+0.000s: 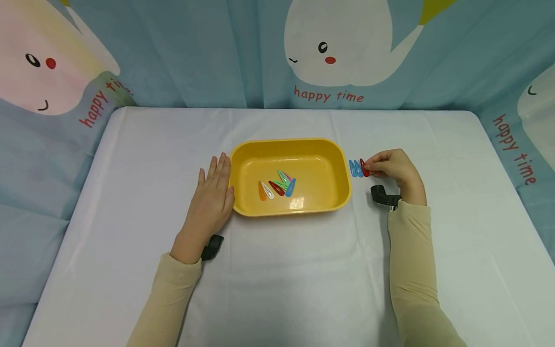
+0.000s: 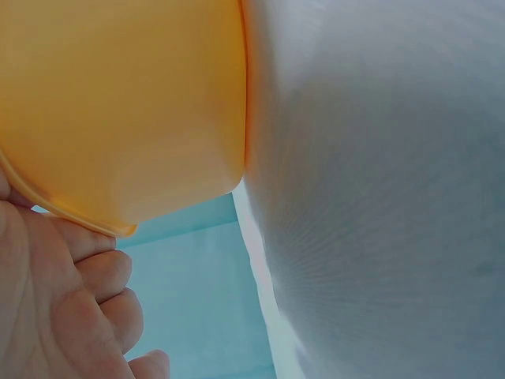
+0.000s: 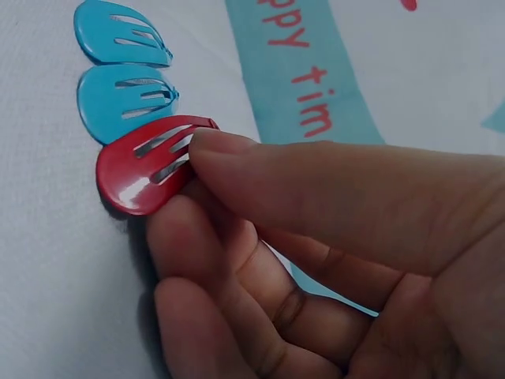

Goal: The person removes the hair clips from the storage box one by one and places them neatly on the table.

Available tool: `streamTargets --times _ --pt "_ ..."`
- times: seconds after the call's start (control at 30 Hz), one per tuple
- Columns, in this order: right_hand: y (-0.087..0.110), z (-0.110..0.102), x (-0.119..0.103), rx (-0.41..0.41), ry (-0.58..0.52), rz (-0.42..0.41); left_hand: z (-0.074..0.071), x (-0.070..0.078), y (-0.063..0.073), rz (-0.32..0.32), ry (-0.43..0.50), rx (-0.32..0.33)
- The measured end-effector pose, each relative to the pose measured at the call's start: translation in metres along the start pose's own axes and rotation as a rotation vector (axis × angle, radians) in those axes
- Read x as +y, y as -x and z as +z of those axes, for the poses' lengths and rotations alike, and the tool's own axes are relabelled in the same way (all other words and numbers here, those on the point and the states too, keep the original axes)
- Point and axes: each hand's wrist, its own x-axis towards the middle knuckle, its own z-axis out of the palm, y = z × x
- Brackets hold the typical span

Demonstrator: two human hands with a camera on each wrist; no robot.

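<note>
Between thumb and fingers my right hand [image 1: 392, 168] pinches a red hair clip [image 3: 146, 170], just right of the yellow tray. Two blue hair clips [image 3: 122, 103] lie side by side on the white cloth, and the red one overlaps the nearer blue one in the right wrist view. My left hand [image 1: 210, 195] lies with straight fingers along the left rim of the yellow tray [image 1: 291, 212]. Inside the tray is a loose group of several hair clips: orange [image 1: 262, 191], white [image 1: 268, 191], dark red [image 1: 276, 188], blue [image 1: 290, 187] and green [image 1: 283, 177].
A white cloth [image 1: 277, 270] covers the table. Blue curtains [image 1: 208, 53] with whale prints hang along the back and both sides. Black wrist cameras [image 1: 211, 247] sit at both sleeves.
</note>
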Motion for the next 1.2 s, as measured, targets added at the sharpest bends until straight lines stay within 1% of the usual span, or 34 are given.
streamTargets --times 0.17,0.33,0.6,0.73,0.97,1.2 --pt "-0.0001 0.0006 -0.0007 0.011 0.004 0.007 0.0004 -0.0004 0.0002 0.002 0.004 0.001" --pt "0.0011 0.0008 -0.0022 0.027 0.037 0.005 0.0003 -0.0002 0.0001 0.000 0.006 0.002" --pt "0.0026 0.0002 -0.0037 0.016 0.053 0.004 -0.0003 0.0000 -0.0005 0.001 0.003 0.000" --pt "0.0032 -0.0005 -0.0037 0.019 0.084 0.003 0.0000 -0.0003 -0.0004 0.007 0.005 0.004" --pt "0.0010 -0.0002 -0.0019 0.051 0.160 -0.012 0.0002 0.0002 -0.0008 0.006 0.004 0.008" --pt "0.0009 0.0025 -0.0048 0.063 0.177 0.001 0.0000 0.0003 -0.0006 -0.003 -0.002 0.001"
